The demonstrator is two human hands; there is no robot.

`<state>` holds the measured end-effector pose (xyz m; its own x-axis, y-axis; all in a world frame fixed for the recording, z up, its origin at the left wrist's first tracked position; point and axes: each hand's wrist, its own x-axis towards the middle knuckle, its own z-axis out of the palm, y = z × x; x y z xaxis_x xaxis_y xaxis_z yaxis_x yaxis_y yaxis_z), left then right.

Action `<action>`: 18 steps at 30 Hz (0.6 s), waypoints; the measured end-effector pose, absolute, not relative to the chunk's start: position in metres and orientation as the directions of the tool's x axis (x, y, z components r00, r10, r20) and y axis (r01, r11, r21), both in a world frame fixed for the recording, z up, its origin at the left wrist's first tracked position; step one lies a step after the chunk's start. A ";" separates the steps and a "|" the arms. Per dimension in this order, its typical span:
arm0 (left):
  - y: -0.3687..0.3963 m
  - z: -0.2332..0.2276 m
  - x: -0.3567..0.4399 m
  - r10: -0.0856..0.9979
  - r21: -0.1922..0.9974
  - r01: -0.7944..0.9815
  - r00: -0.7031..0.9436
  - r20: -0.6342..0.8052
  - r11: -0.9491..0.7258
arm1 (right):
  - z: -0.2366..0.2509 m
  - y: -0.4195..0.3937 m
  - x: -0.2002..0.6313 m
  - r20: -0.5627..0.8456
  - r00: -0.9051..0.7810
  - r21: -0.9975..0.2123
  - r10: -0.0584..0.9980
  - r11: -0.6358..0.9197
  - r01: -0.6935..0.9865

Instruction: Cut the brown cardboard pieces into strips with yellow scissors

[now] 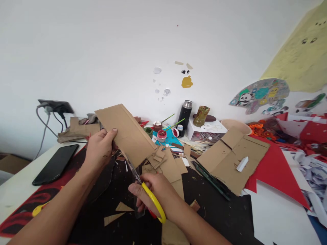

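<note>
Pinched at its left edge between thumb and fingers of your left hand (pixel 98 151), the cardboard strip (pixel 125 132) is held tilted above the black mat (pixel 219 217). Your right hand (pixel 155 195) is closed through the yellow loops of the scissors (pixel 146 194), blades meeting the strip's lower edge. Judged by its look, the corrugated board is light and stiff yet creases easily; hold it close to the cut line so it does not flex. A phone (pixel 55 163) lies to the left and a larger cardboard sheet (pixel 232 158) to the right. No readable writing or brand appears.
</note>
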<state>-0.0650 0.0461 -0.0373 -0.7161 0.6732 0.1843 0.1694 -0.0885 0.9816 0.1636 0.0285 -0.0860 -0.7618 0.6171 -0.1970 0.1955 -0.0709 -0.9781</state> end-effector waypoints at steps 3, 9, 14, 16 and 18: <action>0.043 -0.036 -0.063 0.690 0.974 0.217 -0.694 0.206 -0.072 | -0.087 0.029 0.164 -0.202 -0.759 -0.977 0.619 -0.079 0.197; 0.042 -0.039 -0.061 0.713 0.965 0.256 -0.665 0.223 -0.063 | -0.084 0.029 0.167 -0.198 -0.755 -0.968 0.625 -0.002 0.252; 0.043 -0.038 -0.058 0.721 0.963 0.265 -0.656 0.223 -0.056 | -0.083 0.028 0.168 -0.173 -0.740 -0.955 0.650 0.073 0.287; 0.042 -0.037 -0.058 0.725 0.963 0.264 -0.653 0.219 -0.054 | -0.080 0.027 0.169 -0.128 -0.743 -0.946 0.657 0.145 0.291; 0.042 -0.037 -0.057 0.728 0.964 0.261 -0.650 0.216 -0.053 | -0.077 0.027 0.170 -0.073 -0.739 -0.927 0.670 0.228 0.298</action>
